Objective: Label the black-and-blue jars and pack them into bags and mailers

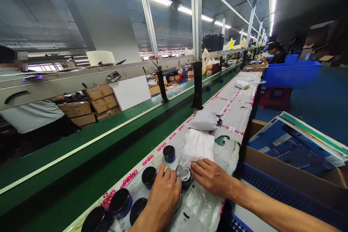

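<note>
A round black-topped container [184, 175] sits on the bench between my hands, partly covered by a clear plastic bag [183, 162]. The fingertips of my right hand [210, 177] are pinched together at the bag's right side. My left hand [167, 188] is at the container's left, its fingers bent downward; what lies under them is hidden. Just beyond my left hand stands a small blue jar with a black lid [169, 153]. More black-lidded round containers, such as this one [149, 177] and a larger one [120, 203], stand to the left.
A stack of white sheets [199, 145] and a white plastic package [203, 120] lie ahead on the covered bench [231, 108]. Alongside runs a green conveyor belt [81, 174]. At right are a carton [293, 174] and a blue bin [293, 74]. Other people are farther off.
</note>
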Motion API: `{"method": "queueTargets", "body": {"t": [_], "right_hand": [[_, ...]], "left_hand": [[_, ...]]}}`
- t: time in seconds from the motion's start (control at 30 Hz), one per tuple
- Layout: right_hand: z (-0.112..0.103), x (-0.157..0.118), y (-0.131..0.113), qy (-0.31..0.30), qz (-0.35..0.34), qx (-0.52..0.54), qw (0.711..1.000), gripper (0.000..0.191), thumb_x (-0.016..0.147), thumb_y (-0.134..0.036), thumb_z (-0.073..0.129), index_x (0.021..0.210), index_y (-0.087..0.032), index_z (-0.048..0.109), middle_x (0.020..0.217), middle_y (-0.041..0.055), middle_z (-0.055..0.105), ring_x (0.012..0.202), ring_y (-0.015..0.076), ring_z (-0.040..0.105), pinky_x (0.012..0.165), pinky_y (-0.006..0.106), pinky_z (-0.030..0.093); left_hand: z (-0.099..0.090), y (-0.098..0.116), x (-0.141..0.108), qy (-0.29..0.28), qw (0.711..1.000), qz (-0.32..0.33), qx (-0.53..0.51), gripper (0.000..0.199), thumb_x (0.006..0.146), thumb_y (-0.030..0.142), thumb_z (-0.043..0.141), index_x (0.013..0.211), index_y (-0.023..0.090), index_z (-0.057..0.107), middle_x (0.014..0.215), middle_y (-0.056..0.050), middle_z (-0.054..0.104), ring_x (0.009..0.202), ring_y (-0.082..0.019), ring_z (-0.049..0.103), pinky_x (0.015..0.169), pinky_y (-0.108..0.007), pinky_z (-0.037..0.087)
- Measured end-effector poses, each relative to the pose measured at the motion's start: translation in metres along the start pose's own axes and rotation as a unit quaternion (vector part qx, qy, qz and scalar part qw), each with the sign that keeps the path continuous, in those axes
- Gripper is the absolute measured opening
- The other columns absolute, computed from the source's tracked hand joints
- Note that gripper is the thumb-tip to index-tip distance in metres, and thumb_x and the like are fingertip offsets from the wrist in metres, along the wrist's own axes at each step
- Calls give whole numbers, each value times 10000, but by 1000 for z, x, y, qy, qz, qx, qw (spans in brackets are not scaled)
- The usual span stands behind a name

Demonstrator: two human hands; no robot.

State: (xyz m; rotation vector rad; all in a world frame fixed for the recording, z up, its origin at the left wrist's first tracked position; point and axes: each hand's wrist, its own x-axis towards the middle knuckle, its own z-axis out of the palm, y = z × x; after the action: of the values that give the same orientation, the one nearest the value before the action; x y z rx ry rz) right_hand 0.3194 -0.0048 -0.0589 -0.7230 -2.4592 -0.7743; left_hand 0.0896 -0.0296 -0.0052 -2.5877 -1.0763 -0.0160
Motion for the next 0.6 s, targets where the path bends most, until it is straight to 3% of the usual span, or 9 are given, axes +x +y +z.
{"method": "queueTargets", "body": {"t": [0.2, 0.3, 0.47, 0.6], "right_hand": [[-5, -5, 0, 13, -16, -11, 1000, 205, 974, -77, 485, 967, -130, 683, 922, 94, 701, 710, 188, 577, 658, 349, 419], [-8, -5, -2, 6, -45, -21, 999, 201, 969, -83, 488, 967, -132, 683, 884, 85, 690, 684, 187, 557, 645, 357, 409], [-14, -3, -5, -79, -83, -42, 993, 155, 941, -110, 524, 901, -141, 670, 898, 94, 675, 753, 223, 565, 660, 379, 415], [-15, -3, -6, -77, -94, -40, 992, 158, 960, -127, 513, 910, -144, 662, 912, 89, 668, 747, 220, 559, 681, 389, 416]], "left_hand": [[26, 6, -12, 179, 974, 41, 135, 137, 840, 114, 575, 904, 115, 696, 929, -125, 754, 934, -290, 704, 1100, -520, 389], [31, 8, -11, 197, 966, 64, 153, 165, 860, 146, 539, 913, 111, 692, 960, -130, 764, 974, -294, 700, 1110, -515, 364], [30, 10, -10, 183, 967, 75, 162, 203, 880, 145, 499, 904, 104, 696, 952, -143, 769, 983, -299, 698, 1148, -535, 301], [29, 14, -12, 201, 967, 67, 138, 214, 884, 136, 483, 893, 121, 696, 924, -124, 768, 966, -296, 704, 1153, -553, 298]]}}
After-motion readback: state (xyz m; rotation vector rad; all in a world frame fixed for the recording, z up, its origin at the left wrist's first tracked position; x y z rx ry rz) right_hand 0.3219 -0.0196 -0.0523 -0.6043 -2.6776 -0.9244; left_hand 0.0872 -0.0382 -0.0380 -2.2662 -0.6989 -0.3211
